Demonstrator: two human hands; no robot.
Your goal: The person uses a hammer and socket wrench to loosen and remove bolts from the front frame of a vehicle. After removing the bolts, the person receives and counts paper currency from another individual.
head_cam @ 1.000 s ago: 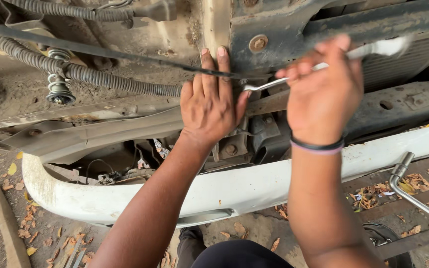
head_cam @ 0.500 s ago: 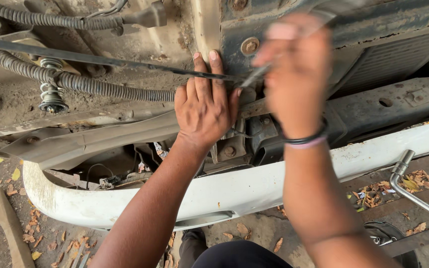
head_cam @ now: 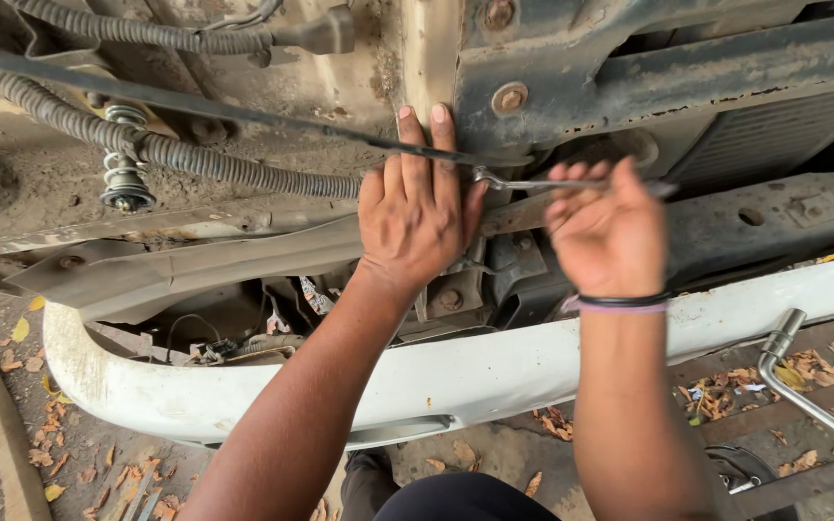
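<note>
Underside of vehicle, two hands at work on one wrench.

Overhead: one rusty, dirt-caked chassis (head_cam: pixel 243 87) with one white bumper (head_cam: pixel 417 376) below it. Counted along the frame: two corrugated hoses (head_cam: pixel 243 169), one coil spring (head_cam: pixel 125 174), one thin dark rod (head_cam: pixel 195 104), two large bolt heads (head_cam: pixel 509 96). On the leaf-strewn ground at lower right: one bent metal bar with socket end (head_cam: pixel 793 371). Left hand (head_cam: pixel 417 217) pressed flat against the frame, grip open, fingers extended upward, beside the tool's ring end. Right hand (head_cam: pixel 605 236) with grip closed round the shaft of one slim metal wrench (head_cam: pixel 523 181), held level just under the frame. One dark wristband (head_cam: pixel 620 303) on right wrist. No labels legible.
</note>
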